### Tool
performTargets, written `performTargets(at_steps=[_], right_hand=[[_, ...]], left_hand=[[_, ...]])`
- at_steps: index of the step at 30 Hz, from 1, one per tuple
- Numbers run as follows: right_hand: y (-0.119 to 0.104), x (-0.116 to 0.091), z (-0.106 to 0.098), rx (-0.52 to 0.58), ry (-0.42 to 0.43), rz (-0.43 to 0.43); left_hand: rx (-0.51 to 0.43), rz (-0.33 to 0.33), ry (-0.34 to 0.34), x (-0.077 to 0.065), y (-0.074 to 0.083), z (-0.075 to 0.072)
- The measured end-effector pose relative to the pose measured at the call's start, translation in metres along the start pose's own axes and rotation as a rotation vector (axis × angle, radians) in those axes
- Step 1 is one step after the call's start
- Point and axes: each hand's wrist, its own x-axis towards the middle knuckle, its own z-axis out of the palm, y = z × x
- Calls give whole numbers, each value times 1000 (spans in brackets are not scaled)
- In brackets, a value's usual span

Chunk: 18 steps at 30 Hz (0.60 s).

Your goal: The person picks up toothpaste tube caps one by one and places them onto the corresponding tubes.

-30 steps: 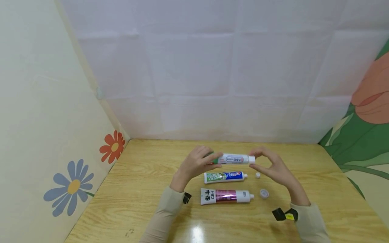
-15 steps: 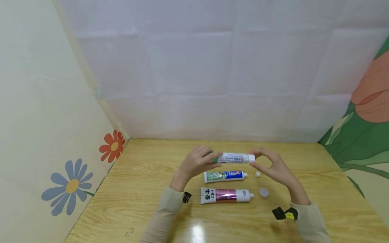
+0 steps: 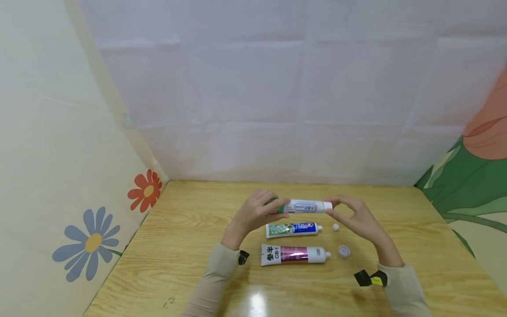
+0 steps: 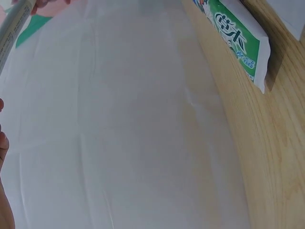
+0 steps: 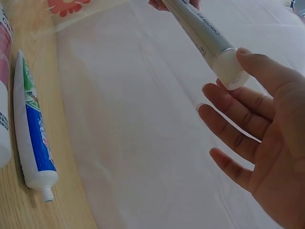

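Note:
My left hand (image 3: pixel 255 216) grips the green end of a white-and-green toothpaste tube (image 3: pixel 304 206), held level above the table. At the tube's other end, my right hand (image 3: pixel 358 220) pinches its white cap (image 5: pixel 230 69) between thumb and forefinger; the remaining fingers are spread loosely below. The cap sits on the tube. Beneath the hands lies a green-and-blue toothpaste tube (image 3: pixel 292 230), its bare nozzle pointing right. Nearer me is a larger pink-and-white toothpaste tube (image 3: pixel 294 255), also with an uncovered nozzle. In the left wrist view the hand shows only at the left edge.
A small white cap (image 3: pixel 336 227) lies right of the green-and-blue tube. A wider round white cap (image 3: pixel 344 251) lies right of the pink tube. The wooden table (image 3: pixel 178 246) meets a white sheet (image 3: pixel 253 97) at the back and flower-decorated walls at the sides.
Both hands and the held tube stay almost in place. The right fingers shift very slightly at the cap, and the head view moves a little.

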Motion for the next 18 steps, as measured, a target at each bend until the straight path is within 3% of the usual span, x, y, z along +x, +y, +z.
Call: performTargets(at_steps=[18], right_hand=[[-2,2,2,-70,-27,39]], left_hand=[[17,9,5,0,1,0]])
